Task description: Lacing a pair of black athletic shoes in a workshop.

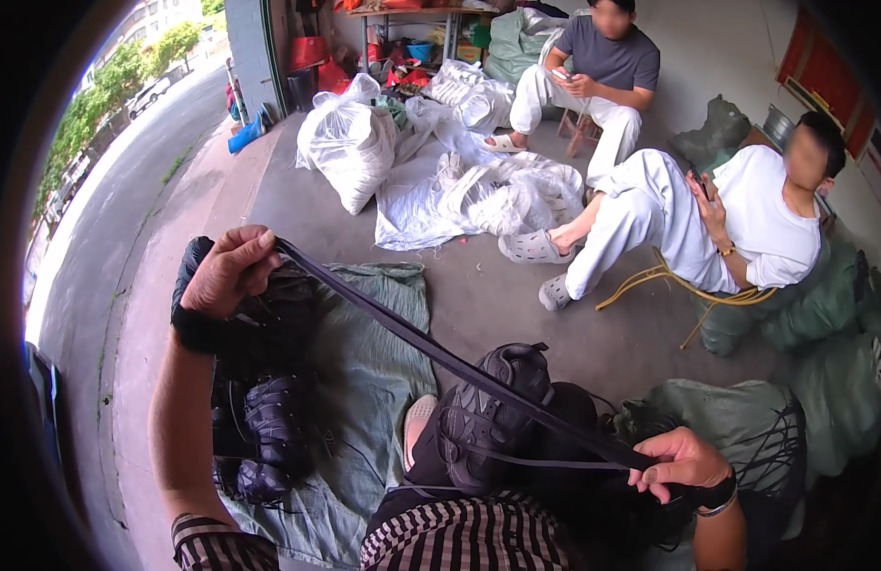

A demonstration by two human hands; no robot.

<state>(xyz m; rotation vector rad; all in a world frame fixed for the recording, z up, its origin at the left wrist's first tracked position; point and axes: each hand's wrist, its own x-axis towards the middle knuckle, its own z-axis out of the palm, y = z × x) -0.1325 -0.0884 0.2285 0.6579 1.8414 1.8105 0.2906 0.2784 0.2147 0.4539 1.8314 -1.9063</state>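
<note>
A bundle of flat black shoelaces (393, 323) is stretched taut on a slant across my front. My left hand (233, 269), raised at the far left, is closed on its upper end. Lower down at the right, my right hand (686, 462) pinches the other end. Beneath the laces, a black sneaker (478, 419) rests on my lap. One thin strand runs across the sneaker toward my right hand. Several more black shoes (277, 423) lie in a pile below my left hand, on a green woven sheet (378, 314).
More dark laces lie over a green sack (683, 404) at my right. Two people sit ahead, one on a yellow-framed chair (640, 283), the other on a wooden stool (581, 131). White plastic bags (350, 143) stand at the back. A road (107, 209) runs along the left.
</note>
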